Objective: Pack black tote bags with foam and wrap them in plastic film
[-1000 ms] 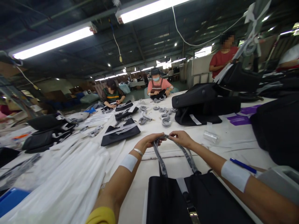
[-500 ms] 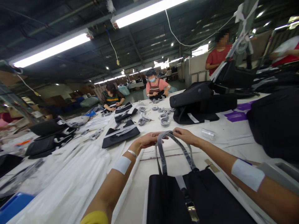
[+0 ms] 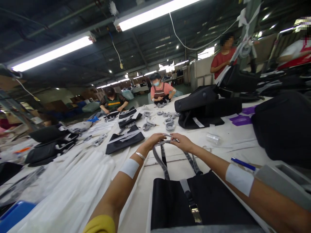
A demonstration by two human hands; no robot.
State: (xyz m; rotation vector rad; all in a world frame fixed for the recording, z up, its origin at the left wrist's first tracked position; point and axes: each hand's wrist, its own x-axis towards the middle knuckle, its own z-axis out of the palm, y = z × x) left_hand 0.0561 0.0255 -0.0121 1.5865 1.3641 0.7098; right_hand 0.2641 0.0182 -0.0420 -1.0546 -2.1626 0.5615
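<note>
A black handbag (image 3: 175,204) lies before me on the white table, its gold buckle (image 3: 195,213) facing up. Its two handles (image 3: 159,160), covered in clear wrap, arch away from me. My left hand (image 3: 155,139) closes on the top of the handles from the left, and a bracelet circles that wrist. My right hand (image 3: 182,141) pinches the same top stretch from the right, its fingers close to the left ones. A white patch sits on each forearm. Exactly how the fingertips grip is partly hidden.
Flat black bag pieces (image 3: 125,139) and coiled wrapped straps (image 3: 170,124) lie ahead. White sheets (image 3: 65,191) cover the left side. To the right are a clear roll (image 3: 213,138), a blue pen (image 3: 243,164), a grey bin (image 3: 279,178) and black bags (image 3: 283,126). Co-workers (image 3: 159,90) work across the table.
Both hands have drawn closer together along the handles, the right one moving left. The handles' tops now bend lower and more to the left. The view has shifted slightly.
</note>
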